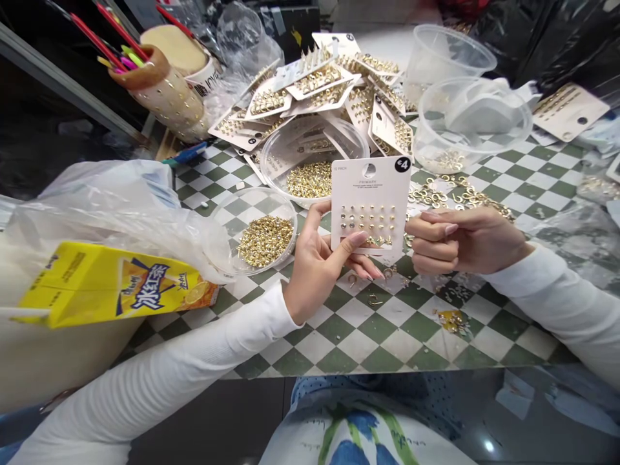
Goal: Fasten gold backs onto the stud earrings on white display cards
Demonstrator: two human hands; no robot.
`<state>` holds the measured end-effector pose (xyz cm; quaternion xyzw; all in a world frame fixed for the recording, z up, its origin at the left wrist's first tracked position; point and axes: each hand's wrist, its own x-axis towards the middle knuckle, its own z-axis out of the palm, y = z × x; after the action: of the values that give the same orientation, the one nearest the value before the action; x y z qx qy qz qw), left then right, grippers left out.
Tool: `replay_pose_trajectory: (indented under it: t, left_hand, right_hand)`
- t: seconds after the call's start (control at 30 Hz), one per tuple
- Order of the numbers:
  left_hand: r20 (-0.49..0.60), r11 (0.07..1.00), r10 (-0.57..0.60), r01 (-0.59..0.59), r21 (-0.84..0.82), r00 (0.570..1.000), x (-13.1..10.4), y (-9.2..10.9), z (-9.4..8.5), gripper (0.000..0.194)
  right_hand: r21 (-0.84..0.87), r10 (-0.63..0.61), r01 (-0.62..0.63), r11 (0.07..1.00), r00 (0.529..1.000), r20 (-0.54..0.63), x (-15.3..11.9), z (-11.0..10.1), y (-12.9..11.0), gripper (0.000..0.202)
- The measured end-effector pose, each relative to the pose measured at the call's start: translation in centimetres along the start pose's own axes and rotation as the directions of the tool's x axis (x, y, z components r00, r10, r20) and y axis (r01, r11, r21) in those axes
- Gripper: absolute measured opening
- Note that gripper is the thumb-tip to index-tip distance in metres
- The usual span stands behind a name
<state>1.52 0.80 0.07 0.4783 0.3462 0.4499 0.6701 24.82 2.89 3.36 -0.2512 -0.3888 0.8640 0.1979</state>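
Left hand (325, 258) palm-up, thumb clamping earring card (371, 187); right hand (460, 239) loosely curled, contents unclear.

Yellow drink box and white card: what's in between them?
In the head view, from the drink box: the plastic bag's edge, a clear tub of little gold pieces, then the left hand, which holds the card.

Green and white diamond checks all over the table (358, 339), gotta love it. Yellow drink carton (130, 284) with blue lettering at the left edge, gold bits (266, 240) in a clear tub, white card (371, 187) with a black price dot. Red pens (99, 42) by the far left corner, plain white sleeves (194, 349), blue and green print on the white apron (363, 433).
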Motion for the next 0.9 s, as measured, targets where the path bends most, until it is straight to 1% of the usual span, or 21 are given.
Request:
replay_pose_trajectory:
  t: [0.27, 0.37, 0.47, 0.53, 0.57, 0.6, 0.63, 0.67, 0.7, 0.73, 0.8, 0.83, 0.9]
  left_hand:
    - [-0.011, 1.000, -0.009, 0.009, 0.009, 1.000, -0.03, -0.03, 0.03, 0.050]
    - [-0.008, 1.000, -0.006, 0.006, -0.002, 1.000, 0.01, 0.02, 0.03, 0.048]
    - [-0.005, 1.000, -0.001, 0.000, -0.015, 1.000, 0.12, 0.04, 0.02, 0.047]
    - [-0.002, 1.000, 0.002, -0.002, -0.023, 1.000, 0.17, -0.01, 0.00, 0.047]
    - [0.002, 1.000, 0.006, -0.006, -0.028, 1.000, 0.19, -0.05, -0.02, 0.047]
    - [0.008, 0.999, 0.013, -0.013, -0.033, 1.000, 0.19, -0.10, -0.05, 0.047]
    - [0.013, 0.999, 0.022, -0.021, -0.040, 1.000, 0.20, -0.15, -0.08, 0.047]
    - [0.018, 0.999, 0.030, -0.029, -0.044, 0.999, 0.20, -0.19, -0.11, 0.046]
    - [0.022, 0.998, 0.037, -0.036, -0.047, 0.999, 0.20, -0.22, -0.13, 0.045]
    - [0.023, 0.998, 0.039, -0.038, -0.045, 0.999, 0.20, -0.24, -0.16, 0.045]
    - [0.020, 0.999, 0.035, -0.034, -0.035, 0.999, 0.19, -0.23, -0.18, 0.044]
    - [0.018, 0.999, 0.032, -0.031, -0.030, 0.999, 0.19, -0.21, -0.18, 0.044]
    - [0.019, 0.999, 0.031, -0.031, -0.023, 0.999, 0.19, -0.20, -0.17, 0.044]
  right_hand:
    - [0.061, 0.017, -0.025, 0.998, 0.992, 0.126, 0.05, -0.15, 0.21, 0.048]
    - [0.066, 0.030, -0.039, 0.997, 0.991, 0.133, -0.02, -0.02, 0.21, 0.051]
    - [0.046, 0.003, -0.007, 0.999, 0.996, 0.085, 0.00, 0.14, 0.18, 0.051]
    - [0.007, -0.065, 0.066, 0.998, 0.997, -0.029, 0.16, 0.10, 0.17, 0.050]
    - [-0.031, -0.125, 0.122, 0.992, 0.986, -0.110, 0.26, 0.00, 0.18, 0.048]
    - [-0.091, -0.197, 0.182, 0.979, 0.960, -0.197, 0.35, -0.12, 0.19, 0.044]
    - [-0.175, -0.279, 0.237, 0.956, 0.919, -0.278, 0.41, -0.27, 0.19, 0.037]
    - [-0.276, -0.352, 0.264, 0.924, 0.868, -0.351, 0.43, -0.40, 0.18, 0.028]
    - [-0.378, -0.417, 0.267, 0.886, 0.816, -0.401, 0.38, -0.49, 0.16, 0.021]
    - [-0.477, -0.464, 0.241, 0.845, 0.774, -0.431, 0.29, -0.52, 0.12, 0.019]
    - [-0.652, -0.528, 0.140, 0.746, 0.720, -0.450, 0.00, -0.38, 0.04, 0.021]
    - [-0.734, -0.566, 0.089, 0.673, 0.702, -0.433, -0.15, -0.24, 0.02, 0.022]
    - [-0.880, -0.656, 0.001, 0.475, 0.667, -0.354, -0.37, 0.05, 0.09, 0.022]
